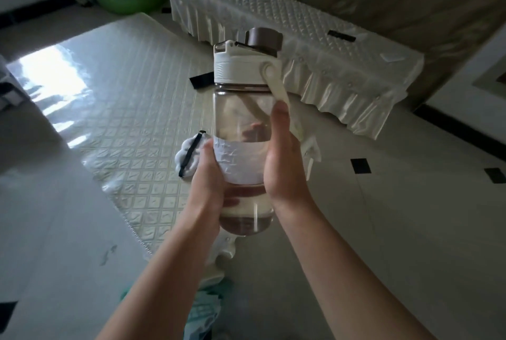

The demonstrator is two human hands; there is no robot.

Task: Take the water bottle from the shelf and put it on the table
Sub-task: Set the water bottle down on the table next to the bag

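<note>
Both hands [246,164] grip clear water bottle [242,109]; white label [241,161] unreadable.

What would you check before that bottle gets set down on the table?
1. Grip: both hands, left and right, clasp the water bottle: ok.
2. Bottle roughly upright: ok.
3. Lid seated on the neck: ok; whether sealed, cannot tell.
4. Landing spot: bare quilted cover on the table left of the bottle: ok.
5. White cloth lies on the table close by the left hand: not ok, avoid it.
</note>
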